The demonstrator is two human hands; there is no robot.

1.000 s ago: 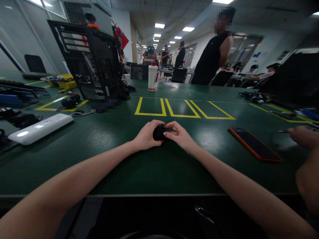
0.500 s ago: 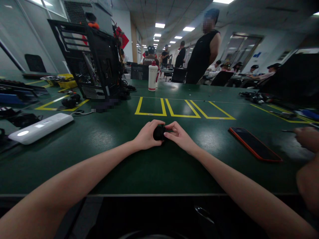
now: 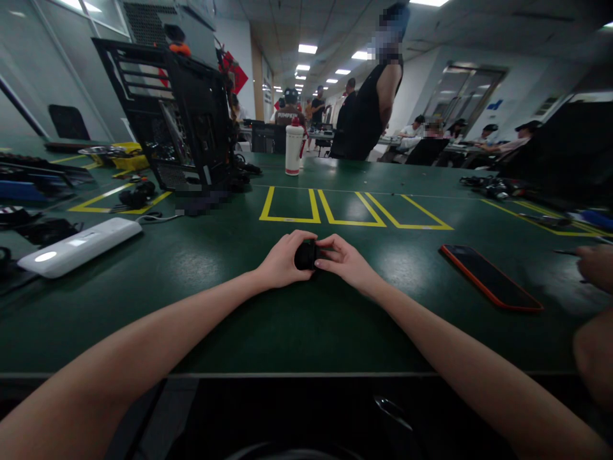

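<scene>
A small black object [image 3: 305,256] is held between my two hands, low over the green table [image 3: 306,332], in the middle of the view. My left hand [image 3: 283,260] curves around its left side, thumb below and fingers above. On its right side, my right hand [image 3: 345,260] pinches the edge with thumb and fingertips. The object's shape is too dark to make out in detail, and my fingers hide part of it.
An orange-edged phone [image 3: 491,278] lies to the right, near another person's hand [image 3: 595,265]. At the left are a white device [image 3: 81,247] and an open black computer case [image 3: 177,121]. A white bottle [image 3: 294,150] stands behind the yellow tape outlines [image 3: 352,223].
My hands and the black object have barely moved. The standing person in the background has shifted left, and the hand at the right edge has moved slightly right.
</scene>
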